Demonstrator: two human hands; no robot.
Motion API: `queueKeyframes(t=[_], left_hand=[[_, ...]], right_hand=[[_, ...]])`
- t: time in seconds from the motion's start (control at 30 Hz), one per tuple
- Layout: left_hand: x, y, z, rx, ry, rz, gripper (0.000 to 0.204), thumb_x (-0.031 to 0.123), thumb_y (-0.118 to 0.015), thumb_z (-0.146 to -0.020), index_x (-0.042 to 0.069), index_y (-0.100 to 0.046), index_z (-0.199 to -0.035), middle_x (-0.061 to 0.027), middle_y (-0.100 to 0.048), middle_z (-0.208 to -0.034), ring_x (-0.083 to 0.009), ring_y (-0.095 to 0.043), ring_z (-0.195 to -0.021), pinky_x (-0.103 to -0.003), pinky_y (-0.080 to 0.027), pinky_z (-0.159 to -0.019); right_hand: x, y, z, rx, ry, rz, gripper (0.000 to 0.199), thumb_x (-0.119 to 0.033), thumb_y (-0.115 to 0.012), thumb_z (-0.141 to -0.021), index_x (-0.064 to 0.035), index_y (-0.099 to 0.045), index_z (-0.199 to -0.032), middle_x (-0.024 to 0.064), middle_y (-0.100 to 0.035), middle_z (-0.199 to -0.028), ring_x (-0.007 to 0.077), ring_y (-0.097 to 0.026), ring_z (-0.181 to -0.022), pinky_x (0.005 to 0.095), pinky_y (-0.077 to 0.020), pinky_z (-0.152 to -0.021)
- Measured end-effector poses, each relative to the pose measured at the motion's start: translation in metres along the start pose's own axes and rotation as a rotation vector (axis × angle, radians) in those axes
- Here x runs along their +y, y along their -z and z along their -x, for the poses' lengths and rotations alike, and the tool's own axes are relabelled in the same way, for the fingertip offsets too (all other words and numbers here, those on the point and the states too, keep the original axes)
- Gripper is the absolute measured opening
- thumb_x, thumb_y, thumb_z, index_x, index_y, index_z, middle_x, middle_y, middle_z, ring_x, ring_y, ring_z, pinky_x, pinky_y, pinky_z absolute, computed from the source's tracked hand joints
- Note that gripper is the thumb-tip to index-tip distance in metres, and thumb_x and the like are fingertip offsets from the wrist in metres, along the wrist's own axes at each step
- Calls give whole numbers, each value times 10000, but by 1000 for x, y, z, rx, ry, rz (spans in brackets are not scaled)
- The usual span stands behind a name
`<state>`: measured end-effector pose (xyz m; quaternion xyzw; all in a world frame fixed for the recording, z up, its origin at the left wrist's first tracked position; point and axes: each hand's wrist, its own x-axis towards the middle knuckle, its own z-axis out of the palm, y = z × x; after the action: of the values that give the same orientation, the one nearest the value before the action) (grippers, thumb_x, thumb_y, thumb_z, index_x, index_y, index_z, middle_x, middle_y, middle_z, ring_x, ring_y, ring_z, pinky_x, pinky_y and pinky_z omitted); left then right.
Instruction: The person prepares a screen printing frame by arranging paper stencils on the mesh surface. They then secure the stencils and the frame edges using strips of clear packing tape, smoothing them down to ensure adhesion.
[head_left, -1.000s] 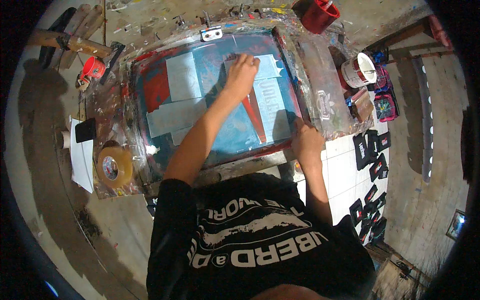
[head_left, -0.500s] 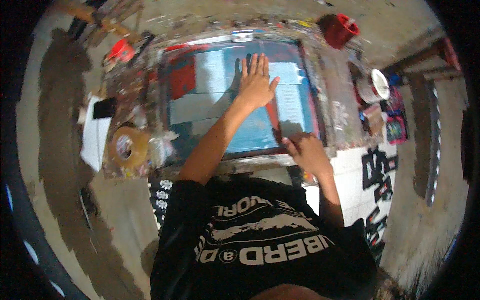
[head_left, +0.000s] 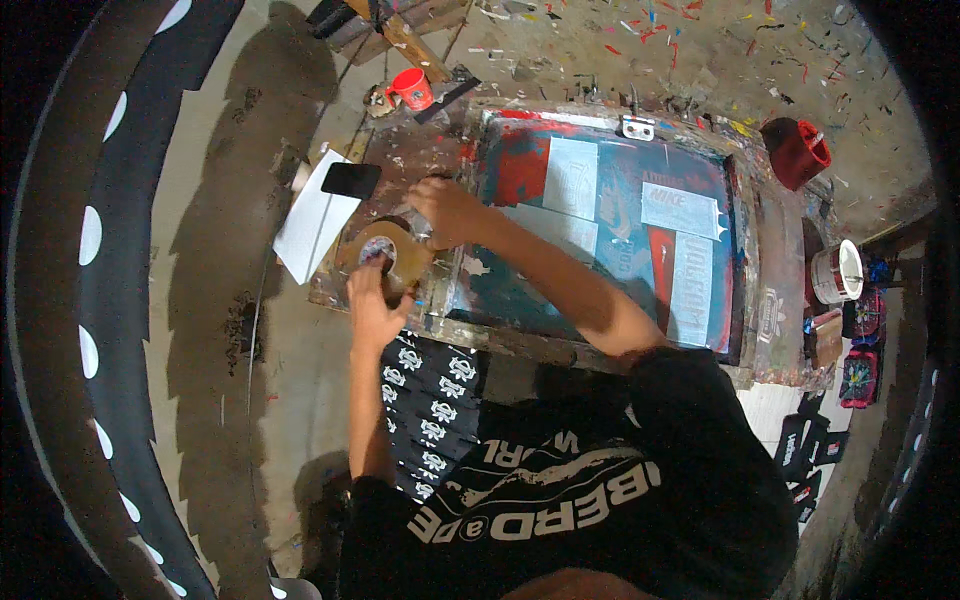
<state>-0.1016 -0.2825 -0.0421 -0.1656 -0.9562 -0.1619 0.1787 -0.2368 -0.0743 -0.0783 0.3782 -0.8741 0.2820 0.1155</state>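
At the table's left side lies a wide roll of clear brownish packing tape (head_left: 408, 256). My left hand (head_left: 374, 316) grips it, fingers hooked into the core and thumb against the outer side. Just beyond the roll, my right hand (head_left: 445, 212) reaches across with its fingers closed, apparently pinching the loose end of the tape. To the right of both hands lies a framed printing screen (head_left: 508, 288) with blue mesh. Paper pieces (head_left: 572, 178) cover parts of it, and red ink shows at its upper left and between the right-hand pieces.
A black phone (head_left: 350, 181) rests on a white sheet (head_left: 306, 232) left of the tape. A red mug (head_left: 412, 89) stands at the far left corner. Beyond the screen's right side are a red bucket (head_left: 793, 153) and a white tub (head_left: 838, 273). Black printed fabric (head_left: 432, 415) lies below the table's edge.
Both hands have left the screen and moved left to the tape roll. The left hand has taken hold of the roll. The view has turned toward the left.
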Motion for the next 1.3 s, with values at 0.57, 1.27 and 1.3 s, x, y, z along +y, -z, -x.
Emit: queueKeyframes(t=[0.57, 1.27, 1.3], left_hand=[[133, 125, -69, -735, -259, 579, 424, 330, -781, -828, -41, -645, -980, -172, -674, -784, -315, -682, -689, -388, -512, -640], [219, 245, -42, -20, -901, 104, 345, 337, -782, -817, 19, -722, -936, -151, -694, -920, -374, -662, -750, -437, -544, -713], [196, 243, -20, 14, -883, 86, 335, 327, -781, -817, 19, -723, -935, -152, -695, -932, -374, -663, -763, -437, -545, -722]], right_hand=[[-66, 166, 188, 25, -522, -1059, 169, -200, -758, -888, -49, -786, -959, 67, -763, -836, 107, -692, -750, 275, -539, -687], [-184, 362, 507, 849, -89, -275, 316, -119, -767, -657, -168, -635, -940, -34, -551, -800, 149, -480, -756, 291, -388, -640], [-183, 358, 505, 836, -69, -261, 348, -117, -765, -652, -188, -635, -966, -47, -539, -818, 145, -468, -781, 286, -382, -654]])
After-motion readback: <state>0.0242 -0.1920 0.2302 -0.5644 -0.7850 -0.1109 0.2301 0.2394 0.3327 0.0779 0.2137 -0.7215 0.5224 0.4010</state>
